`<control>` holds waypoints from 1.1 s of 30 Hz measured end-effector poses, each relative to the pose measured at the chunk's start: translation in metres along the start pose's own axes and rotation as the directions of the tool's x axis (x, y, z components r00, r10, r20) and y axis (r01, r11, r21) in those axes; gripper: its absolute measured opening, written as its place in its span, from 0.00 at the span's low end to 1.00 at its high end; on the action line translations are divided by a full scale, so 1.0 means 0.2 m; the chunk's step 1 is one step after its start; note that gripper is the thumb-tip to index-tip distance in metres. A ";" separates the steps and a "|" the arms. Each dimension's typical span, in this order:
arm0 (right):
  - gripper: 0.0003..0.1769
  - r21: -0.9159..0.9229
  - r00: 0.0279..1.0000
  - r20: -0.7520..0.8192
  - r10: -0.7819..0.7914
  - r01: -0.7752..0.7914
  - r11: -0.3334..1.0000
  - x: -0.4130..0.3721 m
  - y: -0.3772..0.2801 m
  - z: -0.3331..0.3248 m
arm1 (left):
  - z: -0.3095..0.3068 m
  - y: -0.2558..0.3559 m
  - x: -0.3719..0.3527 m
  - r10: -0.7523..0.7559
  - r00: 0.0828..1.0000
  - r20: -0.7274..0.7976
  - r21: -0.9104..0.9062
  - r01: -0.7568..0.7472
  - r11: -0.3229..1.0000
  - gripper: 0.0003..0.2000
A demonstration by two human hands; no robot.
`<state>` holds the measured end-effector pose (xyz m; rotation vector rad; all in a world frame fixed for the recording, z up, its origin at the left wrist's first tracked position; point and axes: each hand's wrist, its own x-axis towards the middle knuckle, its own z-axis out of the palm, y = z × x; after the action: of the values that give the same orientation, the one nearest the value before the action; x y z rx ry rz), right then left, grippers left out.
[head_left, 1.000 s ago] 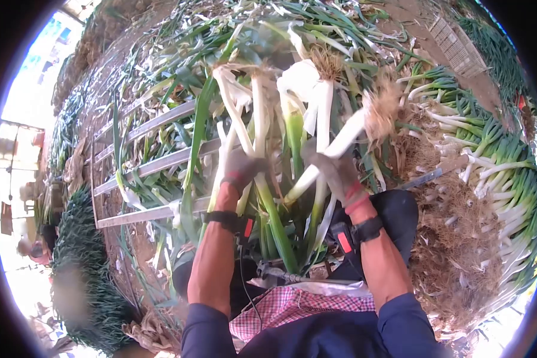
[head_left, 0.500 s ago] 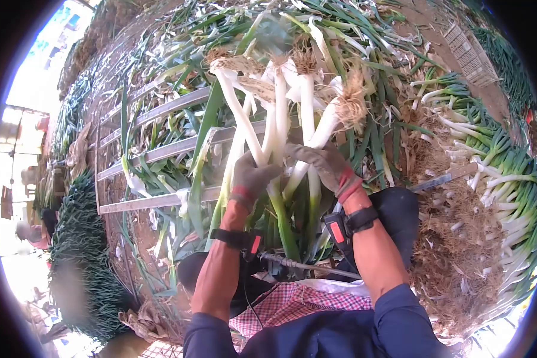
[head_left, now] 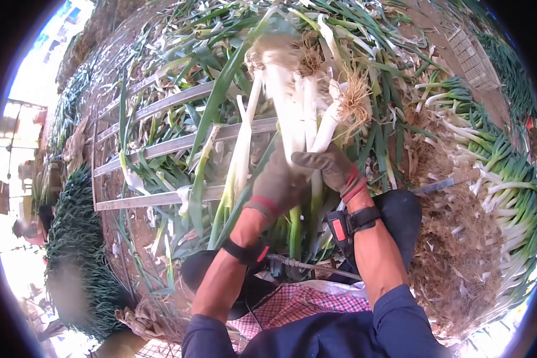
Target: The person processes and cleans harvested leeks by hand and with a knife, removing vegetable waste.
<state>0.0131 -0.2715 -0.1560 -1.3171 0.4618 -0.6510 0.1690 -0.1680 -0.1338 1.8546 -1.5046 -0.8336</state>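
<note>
Both gloved hands grip a bunch of green onions (head_left: 309, 110) in front of me, with white stalks and shaggy roots pointing away and green leaves hanging toward my lap. My left hand (head_left: 280, 185) is blurred by motion and closed around the left stalks, which are blurred too. Around the right stalks, my right hand (head_left: 331, 167) is closed, its thumb lying across them. The two hands are side by side, nearly touching. A loose pale stalk (head_left: 242, 146) leans just left of the bunch, outside the grip.
A metal-barred rack (head_left: 161, 157) extends to the left over loose leaves. Trimmed green onions (head_left: 495, 155) lie in a long row on the right beside a heap of roots (head_left: 453, 250). A plastic crate (head_left: 472, 59) lies at the far right. More green stalks (head_left: 77, 256) are piled at left.
My left hand has moved right with its stalks, bringing them against those in my right hand. One pale stalk stays behind on the left. My right hand has barely moved.
</note>
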 end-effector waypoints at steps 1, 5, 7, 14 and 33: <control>0.12 0.119 0.999 -0.029 0.040 -0.037 0.992 -0.01 -0.04 0.03 | 0.03 0.09 -0.06 -0.053 0.998 -0.034 0.197 0.059 0.979 0.48; 0.13 -0.048 0.996 -0.074 0.046 -0.050 0.998 0.03 0.00 0.04 | -0.12 0.01 -0.04 0.067 0.988 0.142 -0.048 -0.061 0.997 0.47; 0.13 -0.294 0.993 -0.098 -0.061 0.030 0.955 0.04 0.04 0.05 | -0.19 -0.21 -0.02 -0.167 0.986 0.022 -0.326 0.164 0.931 0.35; 0.14 -0.078 0.973 -0.222 0.054 -0.073 0.994 0.06 -0.02 0.11 | -0.15 -0.41 -0.08 0.014 0.933 -0.359 0.567 0.206 0.797 0.16; 0.17 -0.500 0.945 -0.100 -0.310 0.222 0.837 0.05 -0.08 0.14 | -0.34 -0.14 -0.04 -0.248 0.968 -0.036 -0.599 0.178 0.780 0.18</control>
<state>0.0364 -0.2593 -0.1344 -1.8324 0.6181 -0.9324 0.2379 -0.1512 -0.1126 1.5645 -0.8240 -1.1311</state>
